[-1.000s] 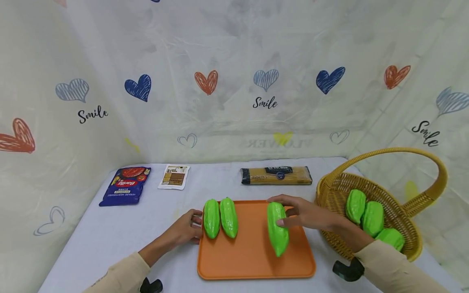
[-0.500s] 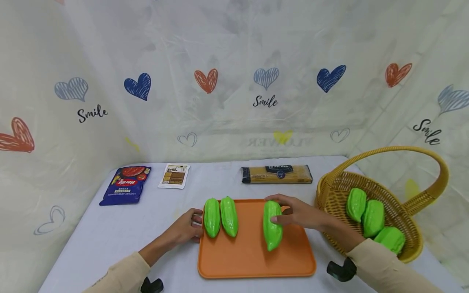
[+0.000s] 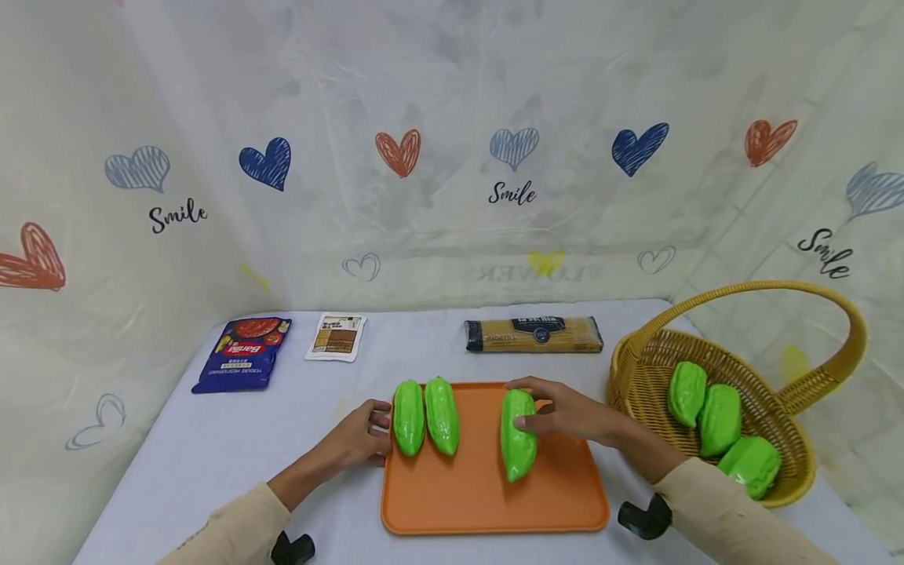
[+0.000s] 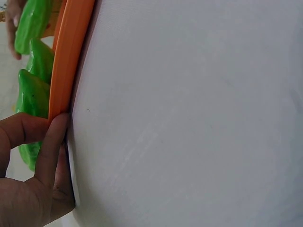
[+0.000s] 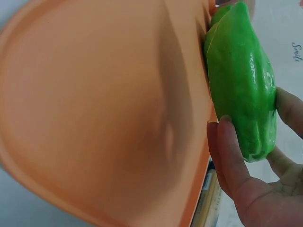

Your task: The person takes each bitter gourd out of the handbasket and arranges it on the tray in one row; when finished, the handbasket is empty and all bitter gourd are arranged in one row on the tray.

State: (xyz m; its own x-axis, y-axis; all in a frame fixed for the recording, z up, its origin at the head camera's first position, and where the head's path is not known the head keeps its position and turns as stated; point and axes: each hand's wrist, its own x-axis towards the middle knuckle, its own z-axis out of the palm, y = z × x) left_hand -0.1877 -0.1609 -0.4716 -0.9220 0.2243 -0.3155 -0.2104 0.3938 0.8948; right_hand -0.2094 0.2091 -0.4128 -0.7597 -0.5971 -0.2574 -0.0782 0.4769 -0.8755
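An orange tray [image 3: 487, 510] lies on the white table. My left hand [image 3: 359, 437] pinches its left rim, as the left wrist view shows. Beside that rim, two long, glossy green ribbed fruits, one on the left [image 3: 408, 420] and one on the right [image 3: 442, 417], lie parallel on the tray. My right hand [image 3: 565, 413] grips a third green ribbed fruit [image 3: 519, 439] between thumb and fingers, its pointed end towards me. In the right wrist view, this fruit [image 5: 241, 80] is held above the tray and casts a shadow on it.
A wicker basket [image 3: 636, 373] with a tall handle stands at the right, with several green fruits [image 3: 720, 420] inside. Behind the tray lies a pack of pasta [image 3: 533, 336]. A blue pouch [image 3: 243, 355] and a small white sachet [image 3: 337, 337] lie at the back left.
My right hand has moved left over the tray with the green fruit, closer to the other two. My left hand has stayed at the tray's rim.
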